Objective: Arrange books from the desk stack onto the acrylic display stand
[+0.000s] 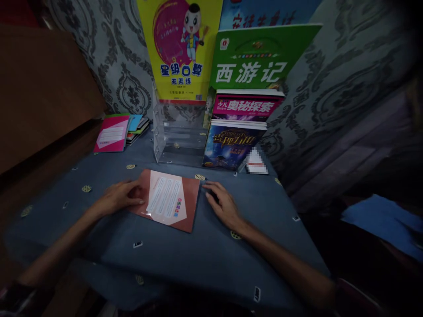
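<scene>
A brown booklet [168, 200] lies on the cloth in front of me, slightly turned. Its cover has a pale panel with blocks of text. My left hand [120, 197] rests at the booklet's left edge, thumb and fingers apart over the cover. Just off the right edge, my right hand [224, 204] lies on the cloth with its fingers loosely apart and nothing in it. Behind the booklet stands a clear tiered book rack [180, 156]. On its right side are a blue book [228, 147], a pink book [247, 105] and a green book [261, 57].
A yellow workbook [185, 53] stands at the rack's upper left, and another blue book [264, 13] is at the top. A pink-and-green booklet [110, 134] lies by a small pile of books [139, 127] at the back left. Patterned blue-grey cloth [109, 240] covers the table.
</scene>
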